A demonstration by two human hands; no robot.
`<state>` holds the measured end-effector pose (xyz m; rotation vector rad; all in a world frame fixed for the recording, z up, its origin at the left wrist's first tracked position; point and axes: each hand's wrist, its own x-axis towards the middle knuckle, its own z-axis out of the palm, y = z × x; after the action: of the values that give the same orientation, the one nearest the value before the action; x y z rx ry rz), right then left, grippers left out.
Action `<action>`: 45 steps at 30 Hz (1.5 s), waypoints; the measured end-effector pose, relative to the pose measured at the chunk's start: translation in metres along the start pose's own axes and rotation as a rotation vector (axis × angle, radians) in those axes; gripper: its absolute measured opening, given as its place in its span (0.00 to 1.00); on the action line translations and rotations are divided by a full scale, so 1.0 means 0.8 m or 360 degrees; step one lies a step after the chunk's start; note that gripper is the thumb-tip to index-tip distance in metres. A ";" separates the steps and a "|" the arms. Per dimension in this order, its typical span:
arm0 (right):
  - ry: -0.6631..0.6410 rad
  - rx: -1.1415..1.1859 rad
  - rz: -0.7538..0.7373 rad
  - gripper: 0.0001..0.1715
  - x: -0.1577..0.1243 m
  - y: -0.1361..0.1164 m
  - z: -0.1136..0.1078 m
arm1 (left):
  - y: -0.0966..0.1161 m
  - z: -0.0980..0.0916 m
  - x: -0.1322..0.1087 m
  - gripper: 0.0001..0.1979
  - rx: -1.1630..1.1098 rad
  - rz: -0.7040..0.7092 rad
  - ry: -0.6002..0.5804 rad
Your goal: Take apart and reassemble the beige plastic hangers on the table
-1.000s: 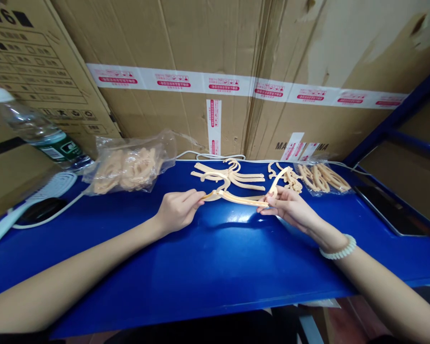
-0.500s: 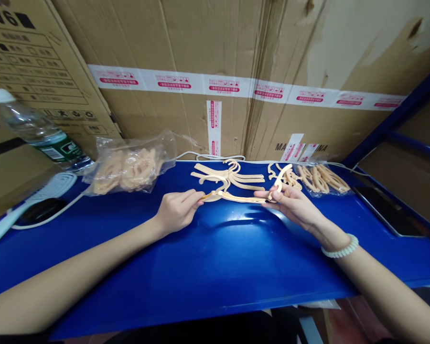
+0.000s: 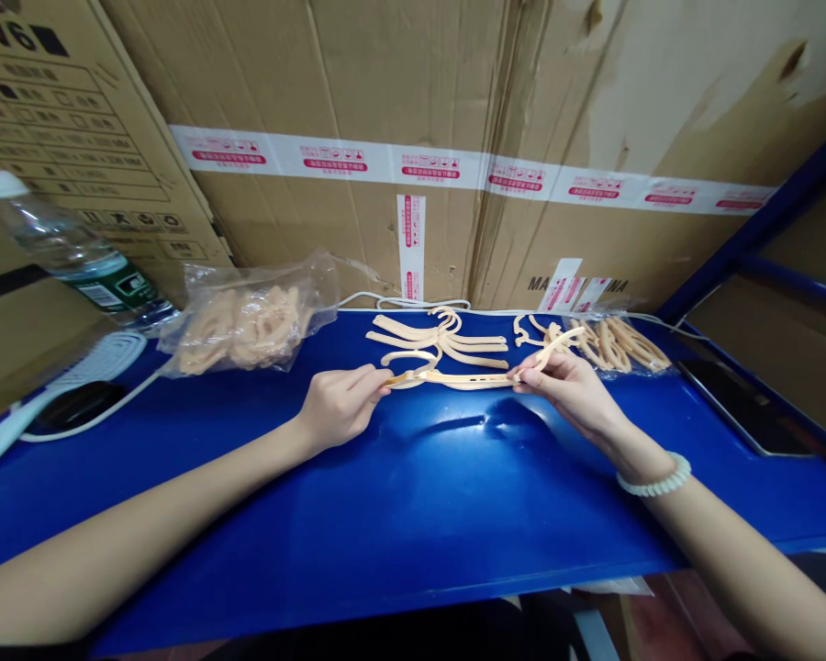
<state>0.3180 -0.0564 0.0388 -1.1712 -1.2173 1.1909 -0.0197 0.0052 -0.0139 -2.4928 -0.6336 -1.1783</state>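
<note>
A beige plastic clothes hanger [image 3: 474,379] is stretched level between my hands, its hook curving up and slots showing along its right arm. My left hand [image 3: 344,404] pinches its left arm with closed fingers. At its right end, my right hand [image 3: 571,390] grips the hanger and a curved beige piece [image 3: 557,340] slanting up to the right. Fingers hide whether the two are joined. Just behind lies a small stack of similar hangers [image 3: 472,345] with the hooks upward. Loose beige pieces [image 3: 525,329] rest beyond my right hand.
Clear bags of beige parts lie at left [image 3: 248,326] and right [image 3: 619,344]. A water bottle [image 3: 96,266], a pale-blue handled item [image 3: 103,358] and a black oval object [image 3: 79,406] are at left. A phone [image 3: 743,404] lies right. Cardboard boxes [image 3: 358,83] stand behind the blue table [image 3: 399,532].
The curved piece in my right hand has tipped from steep to a lower slant toward the right. The hanger has rolled slightly, showing its slots. My left hand has hardly moved.
</note>
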 end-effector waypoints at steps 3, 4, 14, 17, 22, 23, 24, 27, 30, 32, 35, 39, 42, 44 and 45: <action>-0.0142 0.0108 0.0101 0.16 -0.002 -0.003 0.003 | -0.001 0.001 -0.002 0.09 0.0003 0.0003 0.0004; -0.0199 0.0146 0.0172 0.16 -0.003 -0.004 0.005 | -0.001 0.002 -0.002 0.09 0.0003 0.0003 0.0005; -0.0329 0.0219 0.0367 0.18 0.000 0.006 0.005 | -0.002 0.000 -0.002 0.09 0.0008 0.0029 -0.0003; -0.0316 0.0193 0.0377 0.18 0.000 0.007 0.006 | -0.001 -0.001 -0.001 0.09 0.0019 0.0055 0.0007; -0.0246 0.0189 0.0339 0.21 -0.001 0.008 0.009 | -0.001 0.000 -0.001 0.08 0.0001 0.0069 0.0010; -0.0217 0.0181 0.0310 0.21 -0.001 0.008 0.010 | -0.001 0.001 -0.001 0.08 -0.0005 0.0064 0.0010; -0.0186 0.0170 0.0283 0.22 -0.002 0.009 0.011 | -0.001 0.001 -0.001 0.09 -0.0009 0.0055 0.0010; -0.0100 0.0117 0.0210 0.24 -0.004 0.014 0.013 | -0.001 0.001 -0.002 0.09 -0.0015 0.0031 0.0003; -0.0031 0.0065 0.0118 0.25 -0.007 0.017 0.016 | 0.000 0.000 0.000 0.09 -0.0020 0.0031 0.0003; 0.0004 0.0032 0.0046 0.25 -0.009 0.017 0.019 | 0.001 0.000 0.000 0.09 -0.0019 0.0030 -0.0004; 0.0059 -0.0033 -0.0073 0.24 -0.012 0.014 0.026 | 0.003 0.000 0.001 0.10 -0.0060 -0.0003 -0.0013; 0.0125 -0.0004 -0.0240 0.19 -0.014 0.010 0.034 | 0.005 -0.002 0.005 0.11 -0.0308 -0.0248 -0.0104; 0.0132 0.0069 -0.0302 0.15 -0.011 0.005 0.031 | 0.004 -0.011 0.015 0.09 -0.0566 -0.0538 -0.0317; 0.0157 0.0125 -0.0302 0.14 -0.007 -0.002 0.022 | -0.002 -0.019 0.022 0.06 -0.0676 -0.0613 -0.0412; 0.0177 0.0147 -0.0300 0.13 -0.004 -0.006 0.015 | -0.006 -0.022 0.026 0.05 -0.0706 -0.0597 -0.0453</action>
<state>0.3062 -0.0602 0.0436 -1.0170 -1.1496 1.0166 -0.0223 0.0066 0.0136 -3.0478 -1.0514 -1.2011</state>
